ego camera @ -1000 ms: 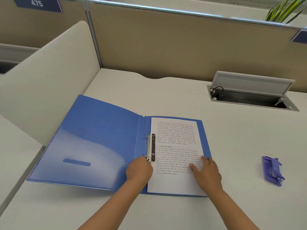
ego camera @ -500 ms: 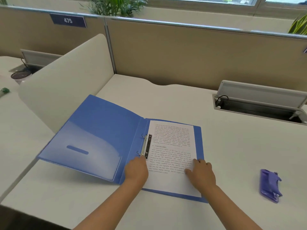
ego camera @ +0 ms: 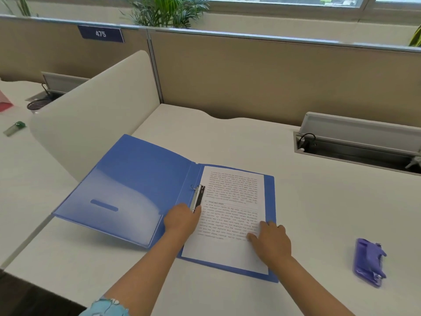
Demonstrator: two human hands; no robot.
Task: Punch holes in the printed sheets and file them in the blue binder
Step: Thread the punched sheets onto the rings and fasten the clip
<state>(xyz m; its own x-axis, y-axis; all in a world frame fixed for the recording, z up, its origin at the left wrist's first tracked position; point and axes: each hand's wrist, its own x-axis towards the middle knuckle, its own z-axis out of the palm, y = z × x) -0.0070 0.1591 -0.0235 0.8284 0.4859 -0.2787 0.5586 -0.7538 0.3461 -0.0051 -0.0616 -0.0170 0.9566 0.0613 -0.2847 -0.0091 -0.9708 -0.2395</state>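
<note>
The blue binder (ego camera: 136,185) lies open on the white desk, its front cover leaning up to the left. Printed sheets (ego camera: 230,201) lie on its right half, threaded on the metal ring mechanism (ego camera: 197,197). My left hand (ego camera: 182,221) rests with fingers curled at the lower end of the ring mechanism, covering the lower ring. My right hand (ego camera: 270,241) lies flat on the lower right part of the sheets, pressing them down. A purple hole punch (ego camera: 369,262) sits on the desk to the right, apart from both hands.
A white curved divider (ego camera: 91,115) stands left of the binder, a tan partition (ego camera: 273,80) behind. An open cable tray (ego camera: 355,144) is set into the desk at the back right. The neighbouring desk at left holds a green-capped item (ego camera: 14,128).
The view has tilted up and shifted, so more of the partition and window shows. Both hands stay in place on the ring mechanism and sheets.
</note>
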